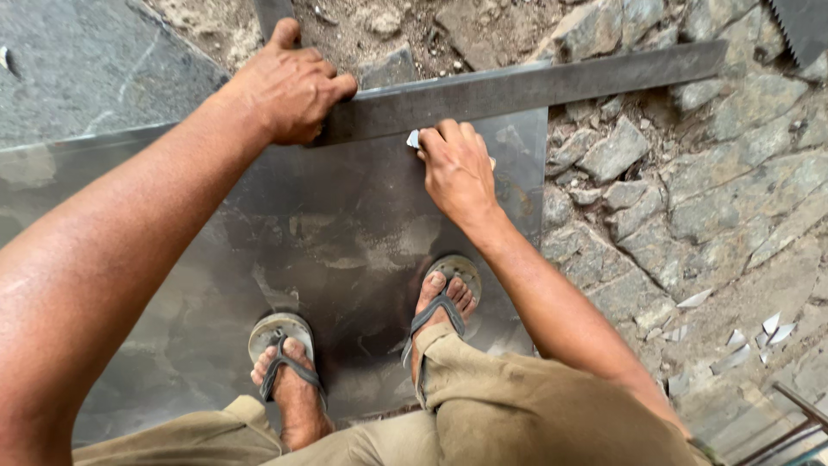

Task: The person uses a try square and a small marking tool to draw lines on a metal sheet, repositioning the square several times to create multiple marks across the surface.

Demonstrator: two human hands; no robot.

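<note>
My left hand (pixel 289 86) presses down on a long flat metal straightedge (pixel 552 79) that lies across the far edge of a grey metal sheet (pixel 345 224). My right hand (pixel 457 168) pinches a small pale marking piece (pixel 414 138) and holds its tip against the near edge of the straightedge, on the sheet. I squat on the sheet with both sandalled feet (pixel 362 345) planted on it.
Rough stone paving (pixel 690 190) lies to the right of the sheet. Small pale metal offcuts (pixel 759 332) are scattered at the lower right. A saw blade's toothed edge (pixel 798 30) shows at the top right. A dark slab (pixel 78 60) sits at the top left.
</note>
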